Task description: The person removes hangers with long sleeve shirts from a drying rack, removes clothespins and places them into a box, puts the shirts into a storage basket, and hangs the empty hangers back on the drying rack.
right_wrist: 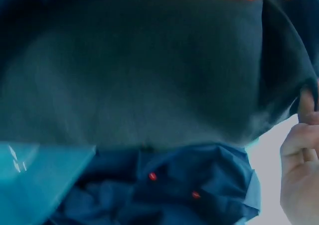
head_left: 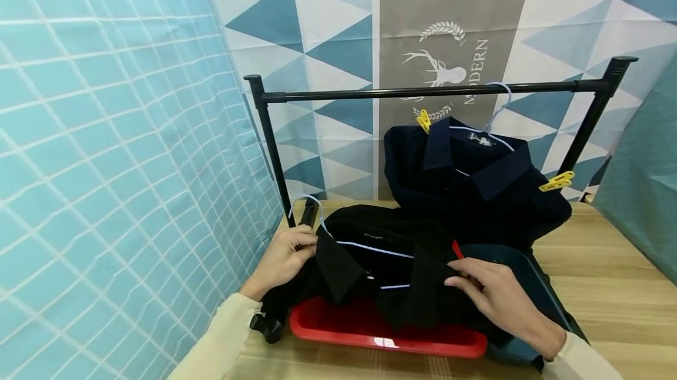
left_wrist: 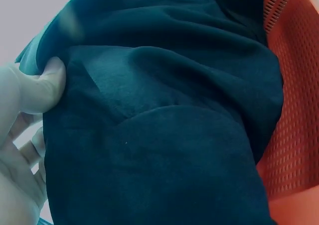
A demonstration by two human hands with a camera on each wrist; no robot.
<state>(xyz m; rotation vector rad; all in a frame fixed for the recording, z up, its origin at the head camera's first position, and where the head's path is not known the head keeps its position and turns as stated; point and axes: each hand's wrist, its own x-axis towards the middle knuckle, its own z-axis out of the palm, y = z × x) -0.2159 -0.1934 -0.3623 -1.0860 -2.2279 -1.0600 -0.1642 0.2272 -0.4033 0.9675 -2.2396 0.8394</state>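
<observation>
Head view: black shirt (head_left: pixel 337 271) on pale-blue hanger (head_left: pixel 375 249), over red basket (head_left: pixel 344 335), shoulder line running along basket's long side. Pinched in fingers of left hand (head_left: pixel 282 258) near basket's left end, of right hand (head_left: pixel 489 292) near right end. Hook (head_left: pixel 304 196) behind basket, nearer left hand.

Near shirt (head_left: pixel 423 280) over the basket (head_left: pixel 338 335)
Behind and right, a second shirt (head_left: pixel 476 207) hangs from the rail (head_left: pixel 370 94); a tub (head_left: pixel 515 258) sits right of the basket.
</observation>
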